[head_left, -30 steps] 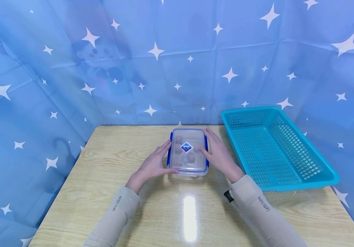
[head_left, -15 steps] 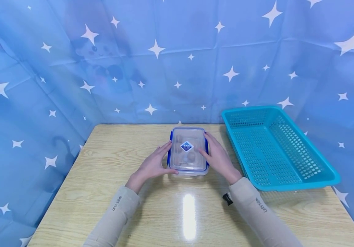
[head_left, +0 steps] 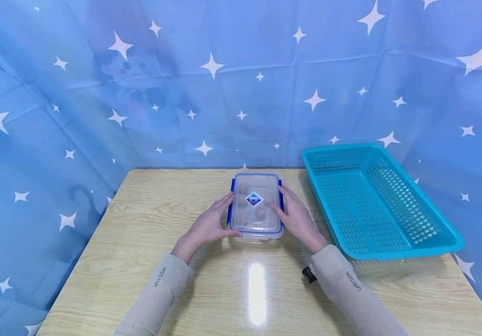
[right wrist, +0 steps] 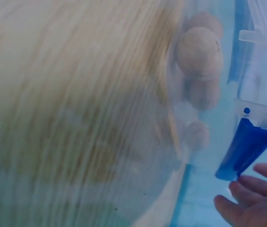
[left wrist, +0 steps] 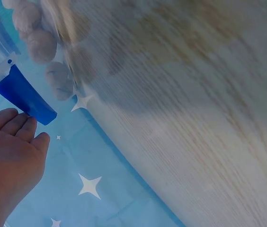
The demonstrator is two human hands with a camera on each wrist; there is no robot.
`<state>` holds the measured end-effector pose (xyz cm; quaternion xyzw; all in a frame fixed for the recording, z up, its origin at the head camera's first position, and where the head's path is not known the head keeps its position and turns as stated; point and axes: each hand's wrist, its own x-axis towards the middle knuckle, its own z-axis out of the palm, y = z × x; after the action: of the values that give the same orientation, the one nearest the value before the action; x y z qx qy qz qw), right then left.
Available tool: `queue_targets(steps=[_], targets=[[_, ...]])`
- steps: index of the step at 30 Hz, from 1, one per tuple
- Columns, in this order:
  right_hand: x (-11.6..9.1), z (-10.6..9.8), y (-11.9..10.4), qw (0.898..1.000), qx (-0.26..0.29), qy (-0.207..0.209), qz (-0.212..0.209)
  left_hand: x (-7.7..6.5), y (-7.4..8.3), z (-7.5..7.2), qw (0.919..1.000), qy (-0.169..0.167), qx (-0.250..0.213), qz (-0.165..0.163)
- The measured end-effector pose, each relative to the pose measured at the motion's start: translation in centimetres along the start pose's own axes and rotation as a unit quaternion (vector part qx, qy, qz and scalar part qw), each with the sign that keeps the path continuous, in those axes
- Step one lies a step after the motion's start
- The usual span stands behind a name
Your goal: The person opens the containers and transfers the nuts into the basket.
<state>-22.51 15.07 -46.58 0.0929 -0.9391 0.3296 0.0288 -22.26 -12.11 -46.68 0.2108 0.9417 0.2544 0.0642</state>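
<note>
A clear plastic food container point(head_left: 261, 185) with a blue-edged lid and blue side clips lies on the table. Several pale brown round things point(right wrist: 200, 52) show through its wall; their kind is unclear. My left hand point(head_left: 207, 226) lies along its left side, thumb at the near corner. In the left wrist view, fingertips touch a blue clip point(left wrist: 27, 97) that slants outward. My right hand point(head_left: 300, 221) is on the right side, thumb over the lid's edge. Its fingers reach up to another outward-slanting blue clip point(right wrist: 247, 149) in the right wrist view.
A turquoise perforated plastic basket point(head_left: 352, 186) stands on the right of the wooden table point(head_left: 140, 261), close beside my right forearm. A blue curtain point(head_left: 241, 84) with white stars hangs behind the table and at both sides.
My right hand has slid a little toward me along the container's right side. The left hand and the container keep their places.
</note>
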Motion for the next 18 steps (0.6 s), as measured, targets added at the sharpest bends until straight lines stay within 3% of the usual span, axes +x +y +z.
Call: queue_targets(steps=[14,18], targets=[[0.03,0.85,0.71,0.999,0.032,0.019,0.005,-0.3,0.46,-0.09,0.9998,-0.006,0.015,-0.012],[0.07,1.01,0.82,0.998,0.063,0.019,0.017,-0.35,0.52,-0.1,0.9997,-0.005,0.021,-0.012]])
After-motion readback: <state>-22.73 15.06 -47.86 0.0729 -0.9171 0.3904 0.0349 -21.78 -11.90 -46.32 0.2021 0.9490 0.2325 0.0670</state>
